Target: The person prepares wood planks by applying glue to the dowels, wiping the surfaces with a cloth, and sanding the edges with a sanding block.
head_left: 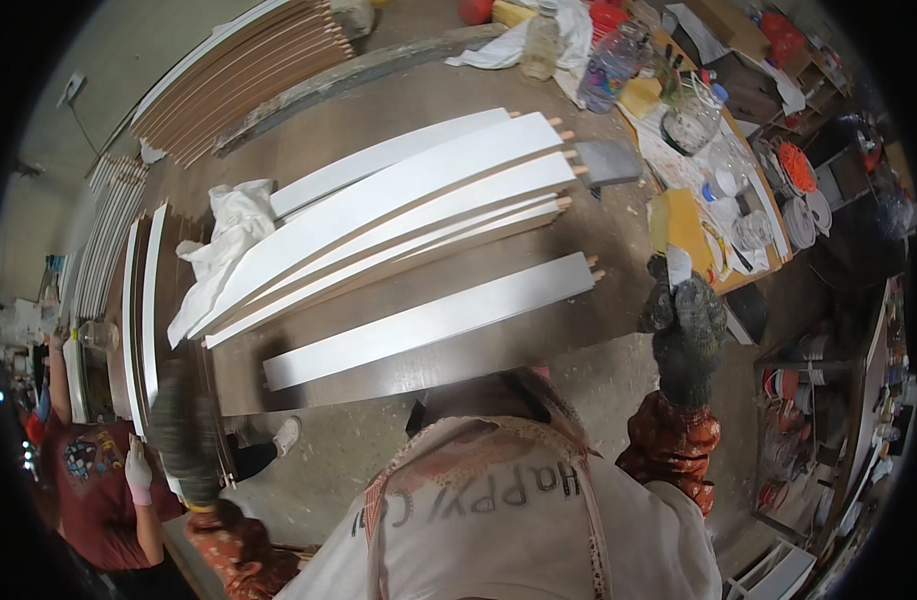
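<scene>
Head view: white piece (680, 265) sits between clamped right fingers (662, 303); left fingers' (177, 408) state unclear.

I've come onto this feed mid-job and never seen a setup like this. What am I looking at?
There is no machine here: a person works with two dark-gloved hands. The single picture comes from a wide fisheye camera on their head, looking down, so straight edges bend near the rim.

On the brown table lie a group of white boards, with pegs at their right ends, a crumpled white cloth, and a separate white board nearest the person.

The left hand is blurred, so its grip is unclear. The right hand is by a yellow block, with a small pale piece at its fingertips; I can't tell whether it's gripped.
</scene>
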`<state>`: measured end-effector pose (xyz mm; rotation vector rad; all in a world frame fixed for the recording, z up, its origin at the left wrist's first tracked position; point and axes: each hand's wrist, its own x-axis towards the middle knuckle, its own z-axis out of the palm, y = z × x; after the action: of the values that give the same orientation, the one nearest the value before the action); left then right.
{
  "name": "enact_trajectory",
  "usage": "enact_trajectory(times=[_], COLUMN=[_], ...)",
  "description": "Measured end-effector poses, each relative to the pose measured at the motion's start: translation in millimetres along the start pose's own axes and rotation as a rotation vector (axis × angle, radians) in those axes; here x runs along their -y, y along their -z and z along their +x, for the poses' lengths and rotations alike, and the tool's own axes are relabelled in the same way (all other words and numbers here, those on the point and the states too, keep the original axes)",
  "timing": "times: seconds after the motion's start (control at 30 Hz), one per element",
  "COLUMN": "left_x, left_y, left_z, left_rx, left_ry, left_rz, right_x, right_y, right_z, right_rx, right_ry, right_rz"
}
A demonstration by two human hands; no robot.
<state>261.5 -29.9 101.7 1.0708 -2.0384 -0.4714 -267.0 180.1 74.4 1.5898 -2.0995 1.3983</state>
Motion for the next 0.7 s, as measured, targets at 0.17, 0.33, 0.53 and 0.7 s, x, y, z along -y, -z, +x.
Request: enact_trajectory(times=[0.17, 0.33, 0.53, 0.7], left_x=[-99.4, -95.9, -109.2, -162.9], left_y=[-171.3, -223.5, -225.8, -217.6], left_z=[37.2, 40.0, 34.2, 39.3], left_rx=[0.466, 0.608, 0.503, 0.608], left_ry=[-0.504, -0.303, -0.24, -0.183], left_rz=[0.409, 0.468, 0.48, 0.315], right_x=[-15.7, -33.6, -65.9, -91.3], right_y=[19.2, 52.8, 80.5, 88.0], right_z=[-3.2, -7.0, -18.3, -11.9], right_rx=[0.01, -0.06, 0.009, 0.053], right_ry=[-0.256, -0.514, -0.644, -0.663], right_rz=[0.391, 0.671, 0.676, 0.731])
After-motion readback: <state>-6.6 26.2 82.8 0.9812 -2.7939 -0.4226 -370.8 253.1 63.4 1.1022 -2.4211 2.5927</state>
